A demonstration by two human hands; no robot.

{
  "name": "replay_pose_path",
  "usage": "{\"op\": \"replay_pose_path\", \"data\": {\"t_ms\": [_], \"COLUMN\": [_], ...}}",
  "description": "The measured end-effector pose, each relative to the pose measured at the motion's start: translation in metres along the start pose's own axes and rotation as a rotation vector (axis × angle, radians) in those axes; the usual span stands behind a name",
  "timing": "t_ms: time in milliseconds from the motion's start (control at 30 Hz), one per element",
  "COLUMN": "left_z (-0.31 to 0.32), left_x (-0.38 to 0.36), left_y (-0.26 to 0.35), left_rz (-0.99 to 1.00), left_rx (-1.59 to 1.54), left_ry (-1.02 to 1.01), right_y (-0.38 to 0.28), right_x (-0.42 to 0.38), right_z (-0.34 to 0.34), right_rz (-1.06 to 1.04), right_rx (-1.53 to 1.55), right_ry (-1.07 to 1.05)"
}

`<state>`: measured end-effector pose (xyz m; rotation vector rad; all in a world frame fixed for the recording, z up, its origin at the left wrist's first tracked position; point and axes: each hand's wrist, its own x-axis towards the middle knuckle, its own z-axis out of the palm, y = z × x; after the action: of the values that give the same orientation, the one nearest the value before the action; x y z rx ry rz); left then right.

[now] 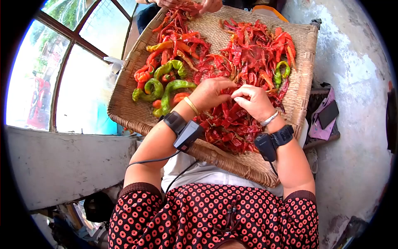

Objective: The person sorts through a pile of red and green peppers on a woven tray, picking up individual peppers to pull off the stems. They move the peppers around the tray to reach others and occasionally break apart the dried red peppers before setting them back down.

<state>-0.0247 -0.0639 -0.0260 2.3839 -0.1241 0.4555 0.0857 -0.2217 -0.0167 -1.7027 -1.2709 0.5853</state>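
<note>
Above a heap of dried red chili peppers (236, 62), my left hand (209, 94) and my right hand (253, 102) meet with fingertips close together. Both are closed in a pinch. Whatever sits between the fingers is too small and hidden to make out. The peppers lie in a large woven basket tray (306, 79) resting over my lap. Left of my left hand are curled green chili peppers (174, 88) and plump orange-red ones (143, 76). One green-yellow pepper (277, 74) lies near the tray's right side.
Another person's hands (209, 5) are at the tray's far edge, over red peppers. A window (70, 37) and low wall (70, 166) stand to the left. On the right, a dark phone-like object (328, 114) lies on purple cloth (319, 129). Cables run from my wrist devices.
</note>
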Motion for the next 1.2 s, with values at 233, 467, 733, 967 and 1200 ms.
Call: {"op": "replay_pose_path", "data": {"t_ms": [233, 467, 733, 967, 1200], "left_z": [-0.006, -0.034, -0.007, 0.007, 0.002], "left_x": [0.001, 0.017, 0.000, -0.002, -0.003], "left_y": [0.004, -0.013, -0.011, -0.004, -0.009], "left_rz": [-0.434, -0.576, -0.498, -0.528, -0.538], "left_rx": [-0.328, -0.749, 0.295, 0.509, -0.172], "left_ry": [-0.150, 0.761, 0.063, -0.142, 0.116], "right_y": [-0.003, 0.012, 0.018, 0.014, 0.018], "right_x": [-0.001, 0.001, -0.007, -0.010, -0.008], "right_z": [-0.012, -0.022, -0.001, 0.001, -0.013], "right_rz": [0.166, 0.190, -0.102, -0.016, -0.030], "right_rx": [0.571, 0.146, -0.554, -0.764, -0.507], "right_ry": [0.062, 0.182, -0.203, -0.330, -0.334]}}
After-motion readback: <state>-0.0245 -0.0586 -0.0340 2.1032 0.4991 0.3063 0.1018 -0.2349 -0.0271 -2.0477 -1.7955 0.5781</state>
